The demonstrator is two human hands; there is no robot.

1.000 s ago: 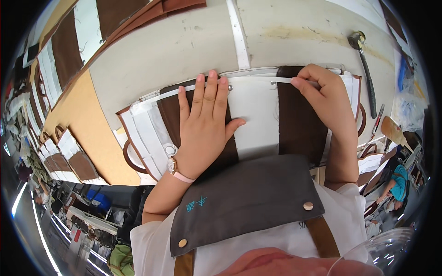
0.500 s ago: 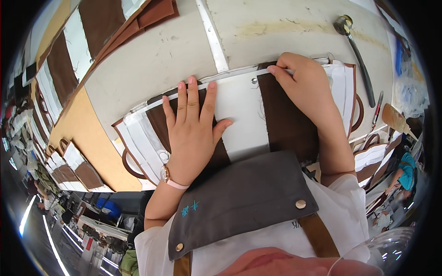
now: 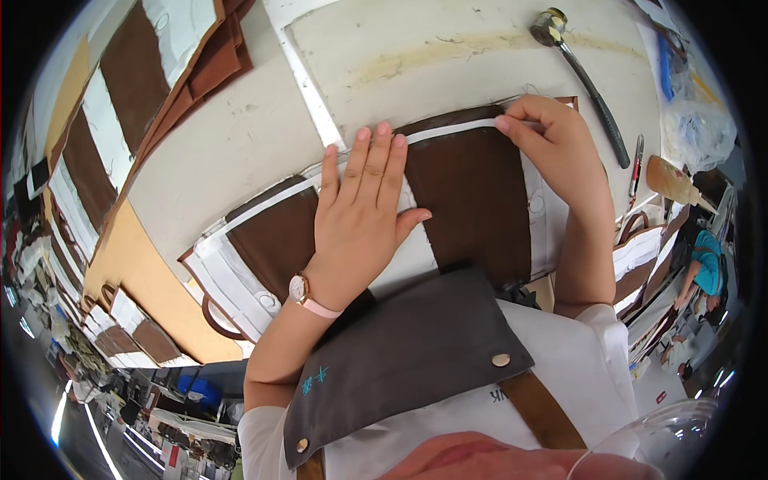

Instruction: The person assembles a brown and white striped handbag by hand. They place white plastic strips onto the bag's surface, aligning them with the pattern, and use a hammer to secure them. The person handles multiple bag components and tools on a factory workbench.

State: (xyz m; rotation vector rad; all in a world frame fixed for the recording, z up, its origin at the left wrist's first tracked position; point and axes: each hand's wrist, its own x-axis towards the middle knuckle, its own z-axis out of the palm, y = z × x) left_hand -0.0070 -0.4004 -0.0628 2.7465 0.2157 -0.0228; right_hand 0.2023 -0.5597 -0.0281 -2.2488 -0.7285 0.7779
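Far left of the pale surface (image 3: 224, 136): larger brown-and-white panels (image 3: 136, 72) lay overlapped, loose threads at the stripe edges. Nearer the person, a tan board (image 3: 120, 260) ran along the left edge, small handled pieces (image 3: 146, 330) lying side by side near its end. Next right, the brown-and-white bag panel (image 3: 480, 184) lay along the near edge of the surface, a brown handle (image 3: 216, 320) looping out at its left side. A narrow white strip (image 3: 268, 204) ran along the panel's far edge, roughly parallel to it. Left hand (image 3: 364, 192) lay palm down on the panel, fingers straight and slightly apart, thumb out, fingertips over the strip, gripping nothing. A watch (image 3: 298, 288) with a pink strap sat on that wrist. Right hand (image 3: 552, 144) was closed, thumb and index pinching the white strip toward the panel's far right corner. Further right, a hammer (image 3: 594, 100) lay slanted, head toward the far edge. Then a slim red-and-dark tool (image 3: 637, 172), a bottle (image 3: 672, 180) with a pale nozzle, and clear plastic bags (image 3: 700, 136) by the right edge.
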